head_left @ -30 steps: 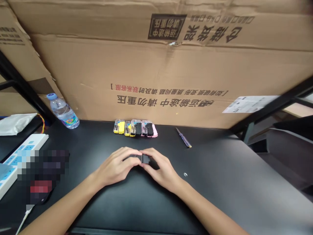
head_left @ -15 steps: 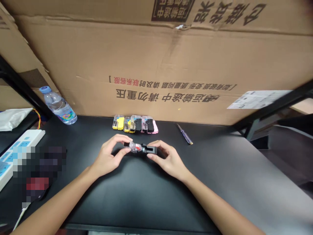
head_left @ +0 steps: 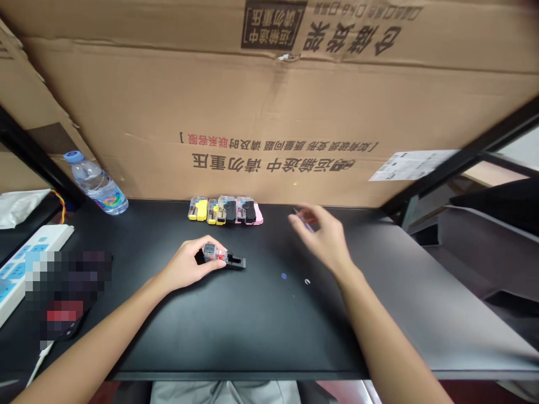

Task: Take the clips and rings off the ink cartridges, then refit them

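Observation:
My left hand rests on the black table and grips a small clear cartridge with a black clip. The black end of it sticks out to the right of my fingers. My right hand hovers at the back right, fingers apart, just over a small screwdriver that it partly hides. I cannot tell whether the fingers touch it. A row of several ink cartridges, yellow, black and pink, stands against the cardboard.
A large cardboard box walls off the back of the table. A water bottle lies at the back left. A white power strip is at the left edge. A small ring-like part and a blue dot lie near my right wrist.
My right hand let go of the cartridge and moved right and back to the screwdriver. My left hand kept the cartridge and lowered it to the table, slightly left.

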Demonstrator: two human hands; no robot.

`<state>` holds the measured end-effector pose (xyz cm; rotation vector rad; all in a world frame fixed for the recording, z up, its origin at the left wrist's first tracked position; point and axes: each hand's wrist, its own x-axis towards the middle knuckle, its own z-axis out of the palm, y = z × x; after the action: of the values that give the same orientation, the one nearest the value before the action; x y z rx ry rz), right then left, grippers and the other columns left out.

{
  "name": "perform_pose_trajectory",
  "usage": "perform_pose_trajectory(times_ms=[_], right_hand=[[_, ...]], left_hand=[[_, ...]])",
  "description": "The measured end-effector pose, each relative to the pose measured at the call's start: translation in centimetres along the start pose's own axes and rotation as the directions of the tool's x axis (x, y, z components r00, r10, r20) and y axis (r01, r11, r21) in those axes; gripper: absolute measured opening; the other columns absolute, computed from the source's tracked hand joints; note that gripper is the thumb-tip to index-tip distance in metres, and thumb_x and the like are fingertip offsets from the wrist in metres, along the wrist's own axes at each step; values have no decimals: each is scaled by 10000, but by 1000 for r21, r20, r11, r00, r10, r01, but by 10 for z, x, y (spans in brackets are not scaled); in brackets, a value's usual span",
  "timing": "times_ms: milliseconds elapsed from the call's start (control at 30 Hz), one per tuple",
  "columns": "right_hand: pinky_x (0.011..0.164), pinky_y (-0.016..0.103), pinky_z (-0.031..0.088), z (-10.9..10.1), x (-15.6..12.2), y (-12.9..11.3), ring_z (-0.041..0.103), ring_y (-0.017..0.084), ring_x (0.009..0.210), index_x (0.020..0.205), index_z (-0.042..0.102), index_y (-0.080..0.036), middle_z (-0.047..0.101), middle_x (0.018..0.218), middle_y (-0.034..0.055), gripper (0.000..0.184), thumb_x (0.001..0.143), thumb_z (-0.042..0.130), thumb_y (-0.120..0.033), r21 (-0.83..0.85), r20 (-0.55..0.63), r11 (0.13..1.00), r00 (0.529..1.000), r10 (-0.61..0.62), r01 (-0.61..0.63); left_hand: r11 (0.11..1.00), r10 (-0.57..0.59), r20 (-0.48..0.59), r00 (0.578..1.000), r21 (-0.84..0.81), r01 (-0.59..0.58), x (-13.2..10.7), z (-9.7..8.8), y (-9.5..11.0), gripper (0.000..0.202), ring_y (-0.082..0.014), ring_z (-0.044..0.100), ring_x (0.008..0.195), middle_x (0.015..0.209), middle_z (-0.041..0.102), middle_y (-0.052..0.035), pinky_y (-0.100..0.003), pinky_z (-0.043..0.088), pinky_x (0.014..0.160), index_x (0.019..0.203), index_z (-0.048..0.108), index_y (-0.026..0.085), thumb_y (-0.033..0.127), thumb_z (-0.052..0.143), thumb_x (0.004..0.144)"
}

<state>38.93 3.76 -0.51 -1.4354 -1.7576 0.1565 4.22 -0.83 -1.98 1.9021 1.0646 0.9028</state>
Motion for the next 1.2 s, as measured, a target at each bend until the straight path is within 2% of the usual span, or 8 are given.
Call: perform_pose_trajectory(times_ms=[167, 333, 567, 700, 833, 933, 1067, 1200], right_hand=[[727, 383, 533, -13, 6, 66, 709, 313, 909, 1469, 559, -165, 739, 919, 85, 619, 892, 631, -376, -384, 62, 899, 965, 254, -212], [660, 355, 487, 0, 2, 80, 710, 300, 792, 1421, 584, -156, 721, 824, 72, 590, 872, 605, -370, -462, 180, 861, 929, 324, -211], [646, 312, 478, 6, 0, 15, 596, 186, 594, 1198, 727, -233, 596, 647, -31, 352, 931, 512, -313, 86, 49, 972, 975, 215, -219], [639, 290, 506, 17, -18, -29, 617, 172, 625, 1068, 768, -245, 635, 679, -16, 268, 948, 533, -287, 400, 47, 889, 974, 221, -221], [659, 326, 601, 27, -36, -52, 747, 207, 728, 1065, 771, -222, 800, 910, 64, 249, 959, 563, -309, 687, 208, 680, 966, 154, -256], [678, 354, 648, 31, -47, -64, 790, 227, 761, 1111, 749, -228, 842, 1028, 98, 199, 977, 669, -350, 744, 277, 618, 959, 59, -253], [604, 332, 636, 31, -56, -80, 749, 199, 592, 1071, 712, -237, 829, 842, 54, 250, 912, 845, -377, 720, 270, 659, 962, 23, -218], [547, 316, 588, 34, -62, -88, 668, 163, 492, 1126, 700, -223, 728, 701, -2, 253, 1027, 706, -455, 695, 259, 687, 965, 36, -212]], left_hand=[[998, -42, 31, 999, -52, 44, 0, -2, -3, 272, -204, 786, 998, 1203, 822, -58, -324, 588, 909, 1049, 699, 224, 381, 842, 878], [991, -88, 78, 993, -92, 95, -1, -2, -4, 331, -223, 793, 1006, 1212, 823, -81, -344, 587, 939, 1019, 654, 223, 408, 871, 850], [987, -96, 111, 989, -121, 109, -2, -2, 0, 347, -232, 801, 1022, 1227, 820, -82, -325, 577, 935, 962, 611, 223, 383, 887, 827], [983, -114, 109, 988, -132, 128, -3, -1, 2, 337, -216, 799, 970, 1232, 820, -71, -323, 574, 906, 995, 596, 230, 383, 862, 854], [996, -39, 77, 996, -79, 45, -2, -2, 2, 382, -210, 780, 1020, 1209, 819, -42, -310, 552, 925, 1115, 639, 238, 379, 873, 848], [999, 16, 33, 999, 35, -18, -1, 0, 3, 470, -211, 758, 989, 1150, 814, -26, -312, 529, 913, 1158, 702, 239, 409, 933, 785], [989, 14, 13, 1000, 150, -16, -1, 4, 2, 360, -206, 732, 921, 987, 815, 3, -329, 495, 926, 1033, 775, 249, 427, 949, 774], [990, 6, 20, 1000, 143, -9, -2, 4, 1, 315, -197, 728, 895, 971, 818, 5, -326, 505, 924, 1033, 803, 260, 421, 935, 795]])
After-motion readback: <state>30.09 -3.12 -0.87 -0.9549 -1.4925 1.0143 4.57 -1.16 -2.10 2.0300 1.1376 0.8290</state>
